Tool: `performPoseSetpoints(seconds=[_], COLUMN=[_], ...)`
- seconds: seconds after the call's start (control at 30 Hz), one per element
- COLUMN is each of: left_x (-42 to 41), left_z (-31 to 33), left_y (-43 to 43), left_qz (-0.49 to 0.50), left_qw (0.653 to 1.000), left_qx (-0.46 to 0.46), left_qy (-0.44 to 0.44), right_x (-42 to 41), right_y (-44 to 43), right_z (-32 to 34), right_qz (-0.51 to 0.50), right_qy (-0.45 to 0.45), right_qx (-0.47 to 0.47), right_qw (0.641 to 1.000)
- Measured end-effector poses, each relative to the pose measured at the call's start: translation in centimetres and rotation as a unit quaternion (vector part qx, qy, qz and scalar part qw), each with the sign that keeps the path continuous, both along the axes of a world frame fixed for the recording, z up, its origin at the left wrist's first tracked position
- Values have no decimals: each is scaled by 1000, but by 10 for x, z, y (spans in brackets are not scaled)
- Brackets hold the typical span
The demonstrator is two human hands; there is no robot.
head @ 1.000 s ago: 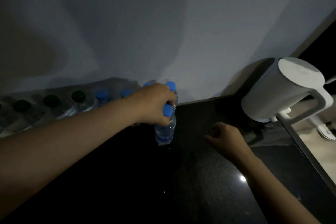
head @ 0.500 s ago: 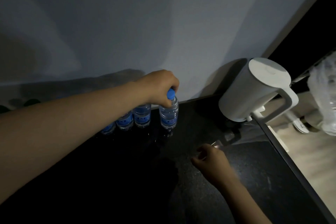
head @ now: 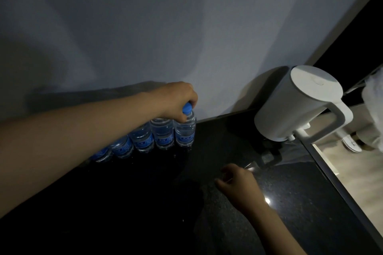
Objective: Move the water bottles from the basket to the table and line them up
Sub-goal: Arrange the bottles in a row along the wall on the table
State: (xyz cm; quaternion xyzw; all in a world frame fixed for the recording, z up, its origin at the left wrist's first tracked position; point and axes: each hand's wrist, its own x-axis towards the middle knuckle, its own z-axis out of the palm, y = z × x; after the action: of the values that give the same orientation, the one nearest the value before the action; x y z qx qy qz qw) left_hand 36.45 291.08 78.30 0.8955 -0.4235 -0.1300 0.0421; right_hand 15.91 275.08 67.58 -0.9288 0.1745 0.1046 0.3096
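Several small clear water bottles with blue labels stand in a row (head: 143,141) against the wall on the dark table (head: 290,203). My left hand (head: 178,99) grips the blue cap and neck of the rightmost bottle (head: 185,130), which stands upright at the right end of the row. My forearm hides the tops of the other bottles. My right hand (head: 238,182) hovers low over the table to the right, fingers loosely curled, holding nothing. The basket is out of view.
A white electric kettle (head: 300,105) with a handle stands at the table's back right corner, right of the bottle row. The table's right edge (head: 339,184) runs diagonally, with pale floor and a person's white shoe (head: 350,143) beyond it. A plain wall rises behind.
My left hand carried the bottle back from the table's middle and set it at the right end of the row by the wall. The view swung right. My right hand stayed low.
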Motion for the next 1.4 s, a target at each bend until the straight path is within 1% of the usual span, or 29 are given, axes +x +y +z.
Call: performPoseSetpoints(seconds=[0.27, 0.57, 0.8, 1.13, 1.4], left_x=[3, 6, 8, 9, 4], left_z=[-4, -8, -9, -9, -14], left_y=[-10, -11, -11, -10, -5], left_qz=[-10, -11, -7, 22, 64], left_qw=[1000, 1000, 1000, 1000, 997], left_qx=[-6, 17, 7, 1, -37], left_qy=[-8, -6, -11, -1, 8], right_x=[-3, -5, -6, -5, -3], right_y=[-3, -6, -6, -2, 2], right_z=[-3, -6, -3, -4, 0], right_qz=[-3, -8, -14, -9, -5], right_qy=[7, 11, 9, 6, 2], right_qx=[5, -5, -5, 5, 8], right_qw=[1000, 1000, 1000, 1000, 1000])
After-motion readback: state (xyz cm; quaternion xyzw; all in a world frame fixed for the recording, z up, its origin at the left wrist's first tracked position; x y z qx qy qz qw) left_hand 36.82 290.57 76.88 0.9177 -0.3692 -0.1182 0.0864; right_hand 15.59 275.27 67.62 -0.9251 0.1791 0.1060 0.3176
